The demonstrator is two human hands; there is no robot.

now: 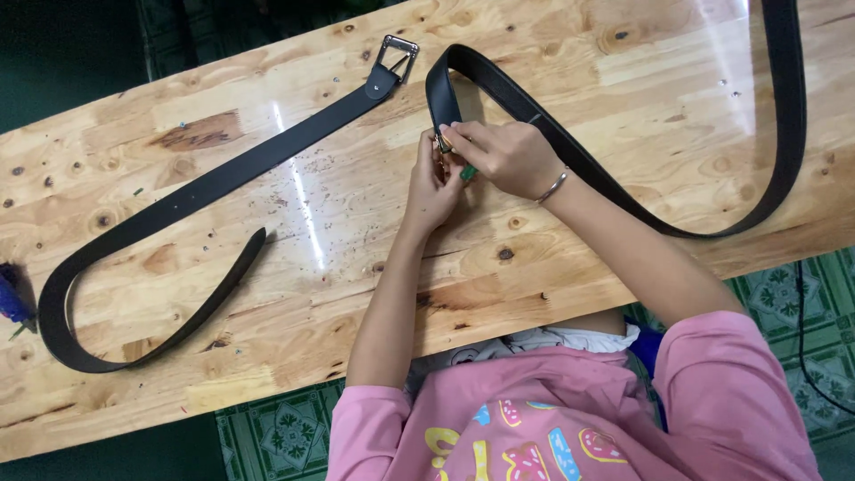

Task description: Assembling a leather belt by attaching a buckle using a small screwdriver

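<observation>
Both hands — left (434,183), right (503,156) — grip the black belt's (570,151) folded end.

2 belts on table (267,294), buckled belt (178,200) left, looped belt (623,187) right, both hands between.

- Pink top with short sleeves, printed with colourful doughnut shapes across the front.
- Thin silver bangle (554,186) on the right wrist.
- Forearms bare.

The right hand (508,156) hides most of a small green-handled tool (468,172); the second black belt (712,134) runs off the far edge, its end unseen.
</observation>
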